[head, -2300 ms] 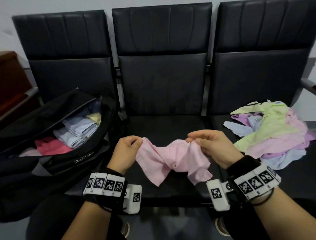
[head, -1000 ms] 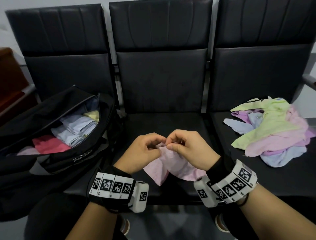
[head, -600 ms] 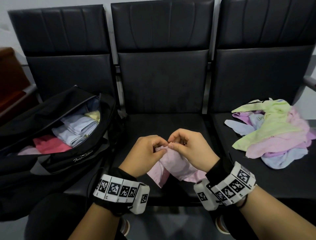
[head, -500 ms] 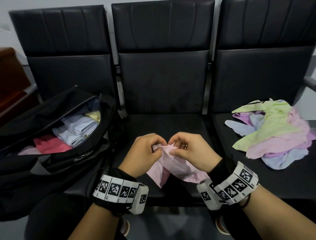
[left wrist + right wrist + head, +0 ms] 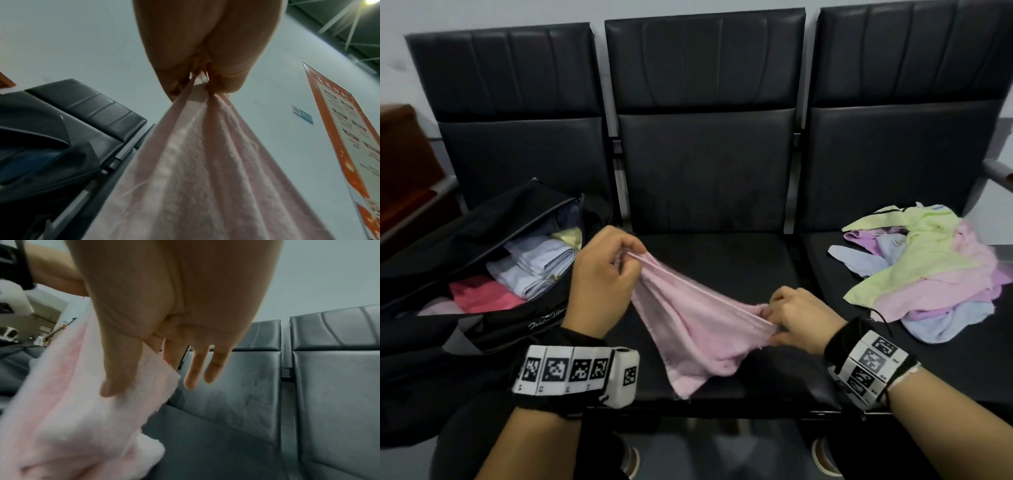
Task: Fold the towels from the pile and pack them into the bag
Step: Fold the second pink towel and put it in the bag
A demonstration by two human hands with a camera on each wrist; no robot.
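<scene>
A pink towel (image 5: 695,322) hangs stretched between my two hands above the middle seat (image 5: 722,253). My left hand (image 5: 602,277) pinches its upper left corner, next to the bag. In the left wrist view the left hand (image 5: 202,76) has curled fingers clamping the pink towel (image 5: 205,170). My right hand (image 5: 796,317) pinches the towel's other end lower down. In the right wrist view the right hand (image 5: 144,369) holds the pink towel (image 5: 82,402) with thumb and forefinger; the other fingers point out straight. The loose towel pile (image 5: 928,270) lies on the right seat.
An unzipped black bag (image 5: 482,260) sits on the left seat, holding folded light-blue, red and yellow towels. Three black padded chairs stand in a row against a pale wall. An orange poster (image 5: 345,146) hangs on the wall. A brown wooden piece (image 5: 404,164) stands at far left.
My hands were together at the towel's top edge; they have drawn apart. The left hand rose toward the bag, the right moved down and right, pulling the towel's edge taut.
</scene>
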